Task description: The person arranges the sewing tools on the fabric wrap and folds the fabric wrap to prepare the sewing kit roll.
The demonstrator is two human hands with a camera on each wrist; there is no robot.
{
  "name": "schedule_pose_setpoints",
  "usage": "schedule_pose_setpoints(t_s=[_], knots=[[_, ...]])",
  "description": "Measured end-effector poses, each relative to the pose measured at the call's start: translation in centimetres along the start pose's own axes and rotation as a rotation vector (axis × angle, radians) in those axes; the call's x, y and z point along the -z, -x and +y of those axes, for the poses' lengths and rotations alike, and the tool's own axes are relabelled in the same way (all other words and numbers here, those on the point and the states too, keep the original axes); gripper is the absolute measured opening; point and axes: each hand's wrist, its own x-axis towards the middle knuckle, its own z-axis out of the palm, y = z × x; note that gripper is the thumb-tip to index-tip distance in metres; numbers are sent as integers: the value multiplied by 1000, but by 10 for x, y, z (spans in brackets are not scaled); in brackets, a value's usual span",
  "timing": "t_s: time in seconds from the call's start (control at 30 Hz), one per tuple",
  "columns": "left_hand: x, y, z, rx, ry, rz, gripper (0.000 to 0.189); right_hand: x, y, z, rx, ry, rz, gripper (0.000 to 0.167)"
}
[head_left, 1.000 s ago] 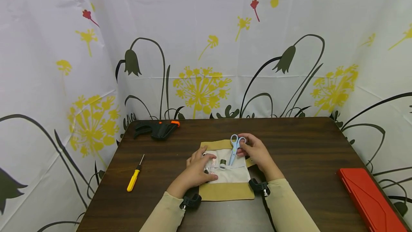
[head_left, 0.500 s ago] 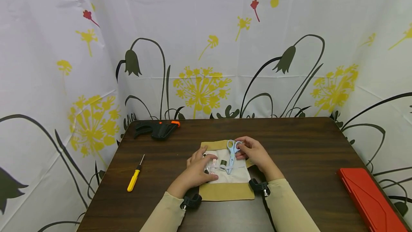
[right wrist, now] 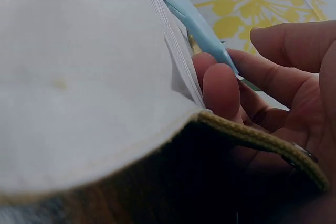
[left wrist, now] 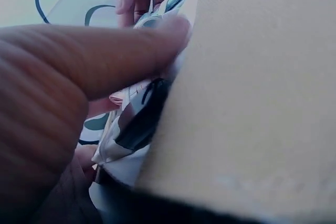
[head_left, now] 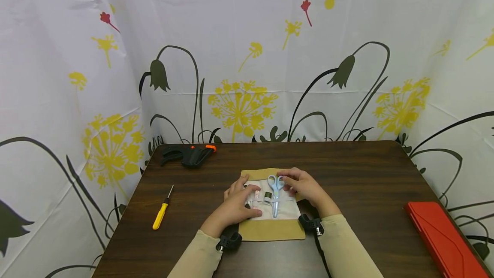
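An unfolded fabric sewing kit (head_left: 272, 229), tan at its ends with white lining, stands before me. My left hand (head_left: 233, 207) grips its left side; in the left wrist view the thumb (left wrist: 121, 51) lies over the lining side and other fingers show behind the edge. Light blue scissors (head_left: 275, 196) lie on the lining, blades down through the elastic band (right wrist: 173, 45). My right hand (head_left: 306, 188) holds the scissors by the right finger loop, its thumb (right wrist: 289, 43) close to the handle. A dark green thread spool (head_left: 267, 195) sits left of the blades.
On the brown table (head_left: 355, 175) a yellow-handled screwdriver (head_left: 160, 213) lies at the left. A black clamp (head_left: 189, 156) with orange parts is at the back left. A red case (head_left: 444, 235) lies along the right edge. A flower-print curtain (head_left: 247, 25) hangs behind.
The scissors have moved down and left, from a slant to nearly upright, their blades further below the elastic band. My right hand has followed slightly. My left hand has stayed in place.
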Motion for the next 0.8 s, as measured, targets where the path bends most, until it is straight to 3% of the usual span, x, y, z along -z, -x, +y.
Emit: schedule_pose_setpoints(t_s=[0.1,0.3,0.53,0.8], knots=[[3,-1,-1,-6,29,1,63,1,0,1,15,12,-4,27],[14,-2,-6,-11,87,56,44,1,0,1,25,-8,-2,24],[13,-2,-15,-27,-6,65,53,1,0,0,30,36,-5,21],[13,-2,-12,-34,-86,37,58,2,0,-2,40,-10,32,23]])
